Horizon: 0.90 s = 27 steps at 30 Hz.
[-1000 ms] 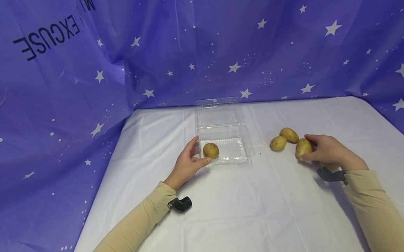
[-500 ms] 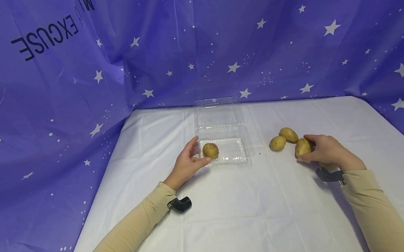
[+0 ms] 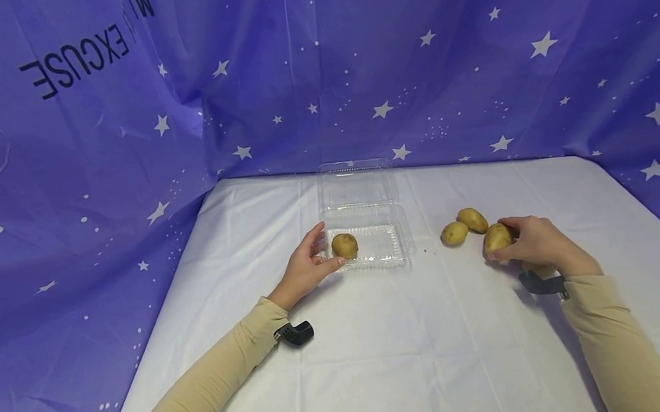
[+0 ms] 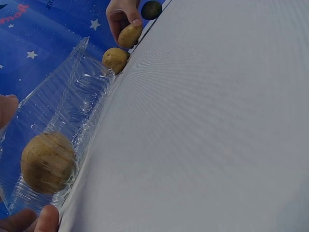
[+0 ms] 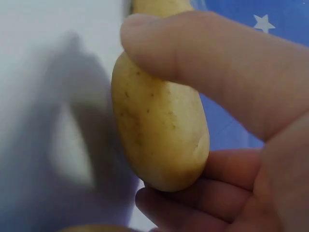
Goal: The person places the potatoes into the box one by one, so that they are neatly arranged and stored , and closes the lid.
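In the head view a clear plastic container point(image 3: 367, 245) lies with its lid folded back, and one potato point(image 3: 345, 246) sits at the left inside it. My left hand point(image 3: 305, 268) holds the container's left end, thumb at the near rim and fingers at the far left side. To the right, my right hand point(image 3: 540, 245) pinches a potato point(image 3: 497, 238) between thumb and fingers. The right wrist view shows this potato point(image 5: 159, 125) close up, with a shadow beside it. Two potatoes point(image 3: 454, 233) point(image 3: 472, 220) lie just left of that hand.
Another potato point(image 3: 538, 269) lies partly hidden under my right hand and wrist camera. The white tablecloth point(image 3: 399, 367) covers the table, and a blue-purple curtain point(image 3: 357, 102) with stars hangs behind and at the sides.
My right hand and the potato it pinches have risen slightly. The left hand and the container have stayed in place.
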### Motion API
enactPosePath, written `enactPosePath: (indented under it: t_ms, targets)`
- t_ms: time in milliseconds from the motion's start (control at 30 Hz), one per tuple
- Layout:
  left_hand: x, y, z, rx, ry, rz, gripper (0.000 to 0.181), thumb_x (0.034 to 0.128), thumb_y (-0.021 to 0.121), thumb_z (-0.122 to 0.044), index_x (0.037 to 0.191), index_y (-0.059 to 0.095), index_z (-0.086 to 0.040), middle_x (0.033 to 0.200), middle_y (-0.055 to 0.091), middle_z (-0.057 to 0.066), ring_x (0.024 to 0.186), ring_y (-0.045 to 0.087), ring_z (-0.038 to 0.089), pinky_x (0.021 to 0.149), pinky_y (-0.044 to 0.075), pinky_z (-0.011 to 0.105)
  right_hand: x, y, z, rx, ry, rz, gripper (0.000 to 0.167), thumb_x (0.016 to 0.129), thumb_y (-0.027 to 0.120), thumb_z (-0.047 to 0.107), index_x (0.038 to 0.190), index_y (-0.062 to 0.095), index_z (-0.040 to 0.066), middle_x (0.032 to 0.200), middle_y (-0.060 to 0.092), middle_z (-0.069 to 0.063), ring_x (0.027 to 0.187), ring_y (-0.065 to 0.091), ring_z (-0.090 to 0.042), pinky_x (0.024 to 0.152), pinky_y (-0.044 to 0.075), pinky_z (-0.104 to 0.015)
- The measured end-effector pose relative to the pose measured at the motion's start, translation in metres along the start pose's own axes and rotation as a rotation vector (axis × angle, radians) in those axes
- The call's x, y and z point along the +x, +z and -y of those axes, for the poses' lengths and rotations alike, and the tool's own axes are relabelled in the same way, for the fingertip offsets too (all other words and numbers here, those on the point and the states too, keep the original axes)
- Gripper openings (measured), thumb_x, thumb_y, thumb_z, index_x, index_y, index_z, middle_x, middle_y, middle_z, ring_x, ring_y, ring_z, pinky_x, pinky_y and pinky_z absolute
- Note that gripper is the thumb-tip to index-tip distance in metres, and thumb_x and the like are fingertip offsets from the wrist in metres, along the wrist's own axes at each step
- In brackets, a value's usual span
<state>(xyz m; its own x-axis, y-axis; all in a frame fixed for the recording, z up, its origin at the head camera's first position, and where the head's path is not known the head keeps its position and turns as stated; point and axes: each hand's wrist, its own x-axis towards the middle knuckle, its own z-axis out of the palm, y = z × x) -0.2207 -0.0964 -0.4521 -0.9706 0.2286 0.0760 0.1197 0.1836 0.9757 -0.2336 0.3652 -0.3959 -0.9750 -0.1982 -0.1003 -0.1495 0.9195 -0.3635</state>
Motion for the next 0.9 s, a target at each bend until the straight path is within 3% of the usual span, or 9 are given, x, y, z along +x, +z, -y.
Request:
enactPosePath:
  t_ms: [167, 333, 433, 667, 900]
  targets:
    - [0.0, -0.001, 0.0, 0.008, 0.005, -0.001, 0.091, 0.0854, 0.079, -0.011, 0.161, 0.028, -0.008, 0.159, 0.038, 0.023, 0.141, 0.045, 0.042, 0.109, 0.048, 0.049, 0.0, -0.008, 0.009, 0.036, -0.016, -0.041, 0.097, 0.076, 0.087, 0.05, 0.141, 0.051, -0.013, 0.125, 0.065, -0.036, 0.117, 0.063, -0.051, 0.098, 0.05, -0.058]
    - [0.0, -0.001, 0.0, 0.011, 0.004, -0.004, 0.09, 0.0855, 0.078, -0.01, 0.161, 0.028, -0.008, 0.159, 0.039, 0.024, 0.141, 0.046, 0.042, 0.108, 0.049, 0.048, 0.003, -0.015, 0.027, 0.094, -0.052, -0.081, 0.094, 0.076, 0.088, 0.046, 0.143, 0.052, -0.008, 0.129, 0.066, -0.031, 0.121, 0.064, -0.046, 0.09, 0.046, -0.02]
    - [0.0, 0.0, 0.0, 0.01, 0.002, -0.004, 0.09, 0.0853, 0.078, -0.01, 0.161, 0.029, -0.008, 0.159, 0.039, 0.024, 0.141, 0.046, 0.042, 0.107, 0.049, 0.046, 0.007, -0.017, 0.041, 0.123, -0.082, -0.092, 0.092, 0.076, 0.089, 0.042, 0.144, 0.051, -0.008, 0.129, 0.066, -0.03, 0.119, 0.065, -0.045, 0.081, 0.039, -0.007]
    - [0.001, 0.0, 0.0, 0.007, 0.0, -0.006, 0.091, 0.0848, 0.078, -0.008, 0.161, 0.028, -0.007, 0.159, 0.039, 0.024, 0.141, 0.046, 0.043, 0.107, 0.049, 0.047, 0.02, -0.016, 0.068, 0.139, -0.139, -0.109, 0.087, 0.074, 0.091, 0.032, 0.142, 0.053, -0.009, 0.123, 0.07, -0.028, 0.11, 0.069, -0.038, 0.077, 0.043, -0.009]
    - [0.0, 0.0, 0.0, 0.012, 0.006, -0.005, 0.091, 0.0846, 0.078, -0.009, 0.161, 0.028, -0.007, 0.159, 0.039, 0.025, 0.141, 0.046, 0.043, 0.105, 0.049, 0.044, 0.029, -0.012, 0.084, 0.168, -0.147, -0.087, 0.09, 0.072, 0.092, 0.032, 0.143, 0.053, -0.008, 0.124, 0.07, -0.027, 0.11, 0.068, -0.034, 0.079, 0.045, -0.01]
